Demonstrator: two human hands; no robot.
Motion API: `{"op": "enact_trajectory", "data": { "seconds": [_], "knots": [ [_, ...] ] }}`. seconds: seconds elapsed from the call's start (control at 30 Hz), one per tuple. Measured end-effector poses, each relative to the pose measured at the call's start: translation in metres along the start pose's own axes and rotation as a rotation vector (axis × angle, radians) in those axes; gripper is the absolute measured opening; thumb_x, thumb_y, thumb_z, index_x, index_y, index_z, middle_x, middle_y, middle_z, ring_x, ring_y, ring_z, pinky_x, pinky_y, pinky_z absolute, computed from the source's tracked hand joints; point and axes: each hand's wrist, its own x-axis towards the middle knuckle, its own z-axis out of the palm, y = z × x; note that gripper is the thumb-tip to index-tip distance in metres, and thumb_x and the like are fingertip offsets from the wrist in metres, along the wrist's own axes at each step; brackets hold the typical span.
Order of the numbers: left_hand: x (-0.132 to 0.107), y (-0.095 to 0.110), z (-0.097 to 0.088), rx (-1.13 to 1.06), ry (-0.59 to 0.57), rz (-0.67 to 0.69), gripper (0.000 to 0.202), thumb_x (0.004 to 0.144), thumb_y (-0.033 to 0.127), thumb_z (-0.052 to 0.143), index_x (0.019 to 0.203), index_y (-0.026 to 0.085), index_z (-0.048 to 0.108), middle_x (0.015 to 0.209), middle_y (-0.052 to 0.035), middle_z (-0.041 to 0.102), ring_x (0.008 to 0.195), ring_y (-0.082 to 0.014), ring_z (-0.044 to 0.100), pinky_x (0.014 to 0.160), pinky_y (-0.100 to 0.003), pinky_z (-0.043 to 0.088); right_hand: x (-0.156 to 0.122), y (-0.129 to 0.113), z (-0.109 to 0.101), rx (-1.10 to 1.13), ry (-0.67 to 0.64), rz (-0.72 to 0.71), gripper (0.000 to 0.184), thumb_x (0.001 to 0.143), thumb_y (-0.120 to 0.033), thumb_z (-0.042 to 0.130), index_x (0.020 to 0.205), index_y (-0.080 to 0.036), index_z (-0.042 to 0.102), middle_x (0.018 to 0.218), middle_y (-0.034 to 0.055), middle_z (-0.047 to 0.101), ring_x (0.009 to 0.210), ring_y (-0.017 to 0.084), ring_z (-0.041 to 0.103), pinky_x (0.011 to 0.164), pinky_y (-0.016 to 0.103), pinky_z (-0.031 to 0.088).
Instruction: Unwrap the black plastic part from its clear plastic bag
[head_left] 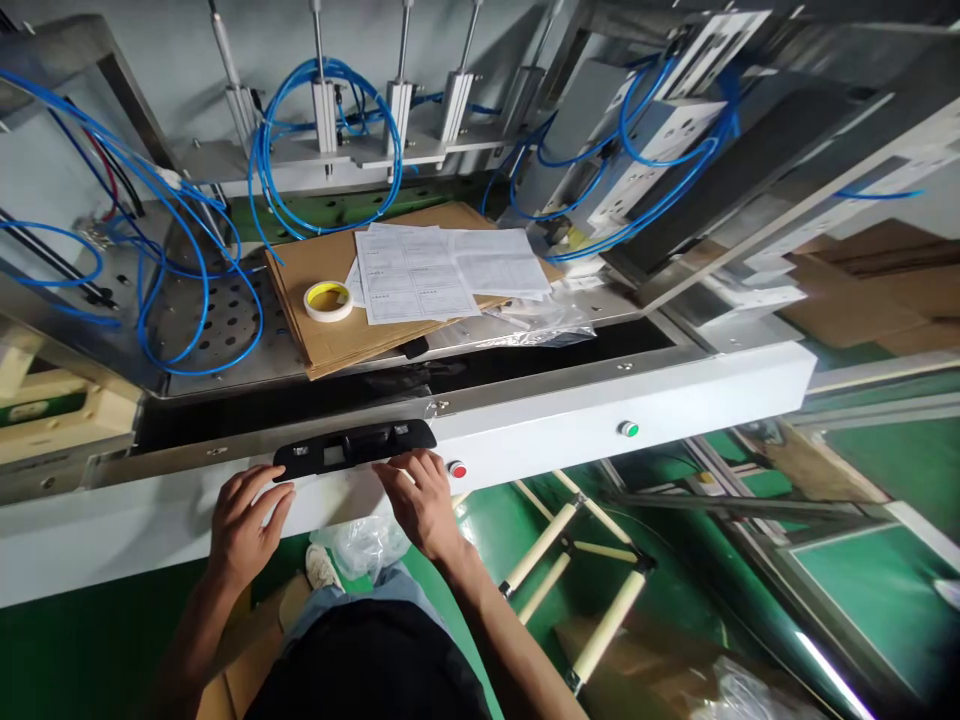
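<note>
Just above both hands (337, 510), touching fingertips, lies the black part (354, 447).

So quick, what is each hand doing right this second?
Left hand: open, fingers spread on the white machine rail, fingertips at the black plastic part.
Right hand: open, fingertips touching the same part, holding nothing.

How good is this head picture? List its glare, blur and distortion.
Head view: straight machine rails bow, wide-lens distortion; white glare streak on the green floor bottom right; far right corner smeared; sheets too soft to read; left hand, right hand and black part evenly lit and sharp.
</note>
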Motion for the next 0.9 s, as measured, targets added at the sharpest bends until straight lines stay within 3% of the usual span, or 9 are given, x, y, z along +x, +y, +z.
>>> {"op": "enact_trajectory", "data": {
  "seconds": [0.13,0.27,0.43,0.57,0.7,0.9],
  "knots": [
    [0.008,-0.003,0.003,-0.085,-0.006,-0.057,0.01,0.1,0.019,0.062,0.099,0.023,0.071,0.111,-0.0093,0.076,0.105,-0.0266,0.071,0.091,-0.044,0.056,0.0,0.009,-0.009,-0.067,-0.004,-0.009,0.028,0.103,-0.031,0.065,0.13,-0.025,0.069,0.106,0.0077,0.076,0.101,0.024,0.065,0.097,0.043,0.048],
    [0.011,-0.007,0.004,-0.135,-0.005,-0.129,0.013,0.102,0.022,0.059,0.097,0.023,0.071,0.112,-0.0093,0.075,0.106,-0.0261,0.071,0.093,-0.044,0.055,-0.007,0.025,-0.026,-0.073,-0.009,0.04,0.026,0.103,-0.025,0.062,0.127,-0.027,0.073,0.107,0.0078,0.077,0.101,0.025,0.065,0.092,0.043,0.051],
    [0.013,-0.011,0.01,-0.192,0.003,-0.215,0.014,0.103,0.025,0.058,0.101,0.022,0.072,0.113,-0.0097,0.073,0.106,-0.0239,0.071,0.092,-0.04,0.058,-0.004,0.046,-0.044,0.037,0.026,0.08,0.025,0.105,-0.021,0.059,0.12,-0.027,0.077,0.095,0.0057,0.079,0.09,0.023,0.068,0.085,0.042,0.054],
    [0.011,-0.013,0.011,-0.195,0.033,-0.223,0.012,0.102,0.028,0.063,0.104,0.021,0.073,0.112,-0.0089,0.074,0.105,-0.0224,0.072,0.091,-0.037,0.059,0.006,0.051,-0.048,0.189,0.028,0.172,0.025,0.106,-0.027,0.057,0.123,-0.026,0.076,0.098,0.0078,0.08,0.089,0.023,0.072,0.084,0.042,0.058],
    [0.009,-0.019,-0.001,-0.176,0.0,-0.223,0.012,0.101,0.031,0.067,0.107,0.022,0.073,0.112,-0.0076,0.074,0.103,-0.0215,0.072,0.089,-0.034,0.059,0.013,0.046,-0.048,0.31,0.028,0.252,0.025,0.105,-0.025,0.057,0.122,-0.026,0.075,0.101,0.0083,0.079,0.093,0.024,0.073,0.087,0.043,0.059],
    [0.006,-0.02,-0.026,0.021,-0.126,-0.075,0.012,0.1,0.029,0.066,0.11,0.023,0.071,0.108,-0.0073,0.075,0.1,-0.0244,0.071,0.086,-0.037,0.055,0.017,0.044,-0.043,0.277,0.036,0.275,0.027,0.102,-0.022,0.056,0.119,-0.026,0.076,0.097,0.0074,0.078,0.09,0.025,0.071,0.088,0.046,0.056]
  ]
}}
